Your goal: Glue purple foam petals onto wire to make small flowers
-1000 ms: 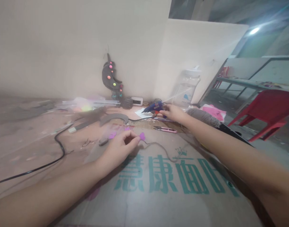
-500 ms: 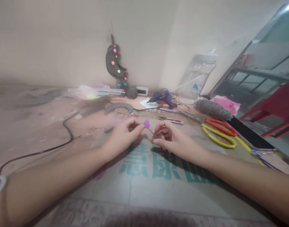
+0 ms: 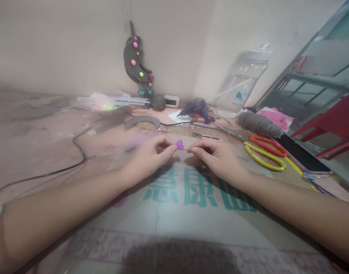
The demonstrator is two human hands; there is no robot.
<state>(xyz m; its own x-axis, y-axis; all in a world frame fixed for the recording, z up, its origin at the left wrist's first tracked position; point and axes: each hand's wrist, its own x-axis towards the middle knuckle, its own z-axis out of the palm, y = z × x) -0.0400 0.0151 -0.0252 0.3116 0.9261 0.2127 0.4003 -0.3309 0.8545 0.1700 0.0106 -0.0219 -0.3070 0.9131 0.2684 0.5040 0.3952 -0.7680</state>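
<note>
Between finger and thumb, my left hand (image 3: 153, 155) pinches a small purple heart (image 3: 180, 144) by its left side. A thin dark strand (image 3: 185, 150), perhaps yarn, runs from the heart to my right hand (image 3: 217, 155). The right fingertips are closed on the strand's other end. Both hands are just above a sheet of cardboard (image 3: 174, 217) printed with green characters. Beyond the right hand lie small thread snips (image 3: 206, 136). More purple pieces (image 3: 143, 137) show behind the left hand, partly covered.
Scissors with red and yellow handles (image 3: 265, 161), a phone (image 3: 302, 154) and grey yarn (image 3: 260, 124) lie at right. Farther back are a blue glue gun (image 3: 199, 110), a water bottle (image 3: 243, 83) and glue sticks (image 3: 126, 100). A black cable (image 3: 49, 175) crosses the left side. A decorated grey crescent (image 3: 134, 62) hangs on the wall.
My right hand's fingers, which were looser and lower, have closed on the strand's end and risen level with the heart. The strand now runs straighter. The camera view has tilted slightly down.
</note>
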